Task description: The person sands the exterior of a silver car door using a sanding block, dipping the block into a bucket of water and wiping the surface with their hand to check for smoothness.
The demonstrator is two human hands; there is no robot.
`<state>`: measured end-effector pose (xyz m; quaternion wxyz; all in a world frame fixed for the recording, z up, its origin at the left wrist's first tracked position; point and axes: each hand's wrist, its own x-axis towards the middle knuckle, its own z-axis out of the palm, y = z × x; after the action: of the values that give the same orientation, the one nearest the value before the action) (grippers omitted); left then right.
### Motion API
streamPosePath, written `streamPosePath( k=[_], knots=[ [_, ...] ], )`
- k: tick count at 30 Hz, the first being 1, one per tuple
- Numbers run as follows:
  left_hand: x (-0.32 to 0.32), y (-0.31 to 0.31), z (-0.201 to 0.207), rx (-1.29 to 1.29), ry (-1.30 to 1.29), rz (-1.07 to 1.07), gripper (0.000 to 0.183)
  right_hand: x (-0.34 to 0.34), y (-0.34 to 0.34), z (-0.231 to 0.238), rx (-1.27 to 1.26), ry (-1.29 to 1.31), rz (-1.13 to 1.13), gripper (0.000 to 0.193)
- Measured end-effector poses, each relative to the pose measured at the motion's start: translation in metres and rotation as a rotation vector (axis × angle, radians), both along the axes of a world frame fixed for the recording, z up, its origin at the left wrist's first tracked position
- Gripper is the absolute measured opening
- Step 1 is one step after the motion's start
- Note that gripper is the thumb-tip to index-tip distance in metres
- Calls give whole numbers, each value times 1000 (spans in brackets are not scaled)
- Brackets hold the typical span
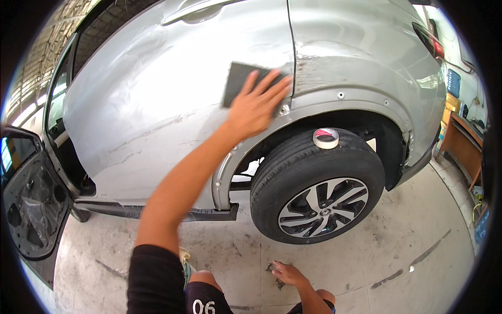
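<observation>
My left hand [256, 107] is spread flat over a dark grey abrasive sheet [239, 78], pressing it to the silver car's rear door [157, 89] beside the gap to the rear fender. Scuffs and dull scratches mark the door's lower part and the fender [334, 65] around the wheel arch. Low in front of me, my right hand [289, 275] hangs near my knee with its fingers partly stretched. Dark marks show by its fingertips; I cannot tell whether they are floor stains. A roll of masking tape [319, 139] rests on top of the rear tyre [272, 178].
At the left, the front door [34, 204] stands open. The wheel arch edge [361, 97] is bare metal with holes. A wooden desk [463, 146] and a blue water jug [453, 83] are at the right. Stained pale floor [397, 230] lies below the car.
</observation>
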<state>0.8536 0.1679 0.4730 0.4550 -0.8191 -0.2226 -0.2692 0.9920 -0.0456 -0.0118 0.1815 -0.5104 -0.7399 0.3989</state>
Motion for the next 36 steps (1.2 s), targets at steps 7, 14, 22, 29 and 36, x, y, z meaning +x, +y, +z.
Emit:
streamPosePath(
  k=[7,14,22,29,36],
  knots=[
    [-77,-6,-97,-94,-73,306,62,1,-12,-1,48,55,-49,60],
    [-77,-10,-100,-90,-66,327,64,22,-42,38,136,88,-80,57],
    [-23,-3,-80,66,-68,258,63,6,-32,13,103,80,-44,57],
    [-102,3,-134,-74,-179,306,61,35,-46,24,155,57,-129,54],
    [31,-8,-22,-24,-154,-21,71,-2,-18,12,77,27,-6,55]
  ],
)
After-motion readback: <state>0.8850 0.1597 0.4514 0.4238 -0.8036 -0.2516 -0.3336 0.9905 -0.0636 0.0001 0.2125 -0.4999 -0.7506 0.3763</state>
